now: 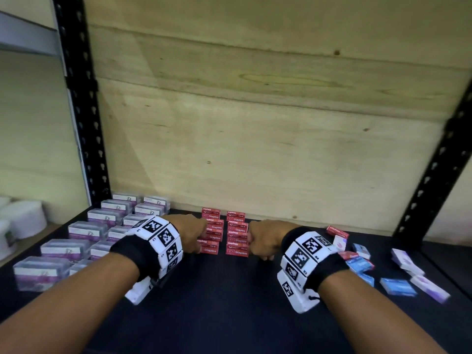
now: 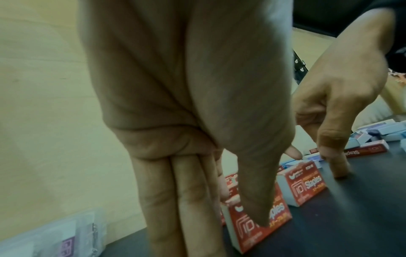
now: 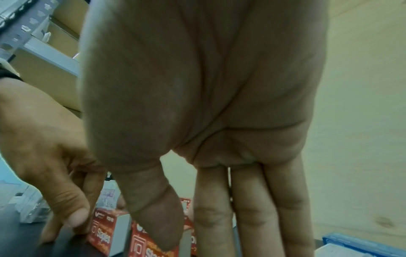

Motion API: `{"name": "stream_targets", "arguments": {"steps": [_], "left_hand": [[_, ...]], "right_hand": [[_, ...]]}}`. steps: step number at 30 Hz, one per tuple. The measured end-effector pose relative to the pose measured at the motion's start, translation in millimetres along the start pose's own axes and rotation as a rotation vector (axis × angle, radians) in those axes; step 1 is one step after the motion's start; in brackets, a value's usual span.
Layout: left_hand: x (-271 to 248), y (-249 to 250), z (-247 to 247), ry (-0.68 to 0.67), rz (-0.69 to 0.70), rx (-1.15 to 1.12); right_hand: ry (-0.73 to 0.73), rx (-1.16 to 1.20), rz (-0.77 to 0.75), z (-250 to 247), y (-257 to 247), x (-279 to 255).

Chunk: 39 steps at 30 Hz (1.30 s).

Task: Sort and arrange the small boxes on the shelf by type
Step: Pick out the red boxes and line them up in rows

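Red boxes (image 1: 224, 233) mid-frame on shelf (image 1: 229, 302), two rows | my left hand (image 1: 190, 233) and right hand (image 1: 263, 238) flank them, fingers straight, clamping nothing: I judge squaring rows | wrist views show extended fingers (image 2: 189, 200); head view hides them, adds unsorted boxes (image 1: 398, 286) lower right

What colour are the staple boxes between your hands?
Red with white lettering; staple boxes show best in the head view.
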<state>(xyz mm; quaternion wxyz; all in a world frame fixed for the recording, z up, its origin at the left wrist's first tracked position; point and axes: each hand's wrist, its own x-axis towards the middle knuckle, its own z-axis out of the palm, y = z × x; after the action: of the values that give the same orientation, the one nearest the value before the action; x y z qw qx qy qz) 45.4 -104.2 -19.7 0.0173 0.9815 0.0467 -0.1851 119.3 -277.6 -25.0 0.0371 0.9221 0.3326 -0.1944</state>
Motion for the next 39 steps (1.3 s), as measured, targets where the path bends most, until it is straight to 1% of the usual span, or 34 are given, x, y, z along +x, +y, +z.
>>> {"name": "stream_targets", "arguments": {"steps": [2,4,6,7,9,12,14,18,21,25,31,35,39], "left_hand": [[-7,0,-1,0.003,-0.009,-0.044],[-16,-1,-4,0.023,-0.013,-0.091],[-23,1,-10,0.054,-0.024,-0.091],[-24,1,-12,0.071,-0.025,-0.071],[-20,5,-17,0.106,0.003,-0.016],[-11,21,-26,0.14,0.08,0.012],[-6,41,-30,0.153,0.165,0.021],[8,92,-30,0.146,0.315,0.0],[24,125,-25,0.144,0.406,-0.017],[44,160,-21,0.177,0.472,0.009],[79,187,-14,0.192,0.457,0.062],[95,193,-9,0.211,0.426,0.11],[106,193,-9,0.197,0.411,0.138]], "right_hand": [[-0.008,0.032,-0.03,-1,3,-7],[-0.078,0.119,-0.037,-4,10,-16],[-0.108,0.222,0.013,-9,24,-26],[-0.102,0.255,0.035,-11,33,-29],[-0.04,0.288,0.064,-15,57,-38],[0.037,0.299,0.129,-21,96,-52],[0.066,0.3,0.193,-23,122,-62],[0.153,0.19,0.297,-18,171,-79],[0.167,0.146,0.348,-12,198,-85],[0.18,0.161,0.389,-4,226,-86],[0.17,0.147,0.397,-2,248,-76],[0.14,0.133,0.404,-2,256,-61],[0.105,0.101,0.405,-5,262,-44]]}}
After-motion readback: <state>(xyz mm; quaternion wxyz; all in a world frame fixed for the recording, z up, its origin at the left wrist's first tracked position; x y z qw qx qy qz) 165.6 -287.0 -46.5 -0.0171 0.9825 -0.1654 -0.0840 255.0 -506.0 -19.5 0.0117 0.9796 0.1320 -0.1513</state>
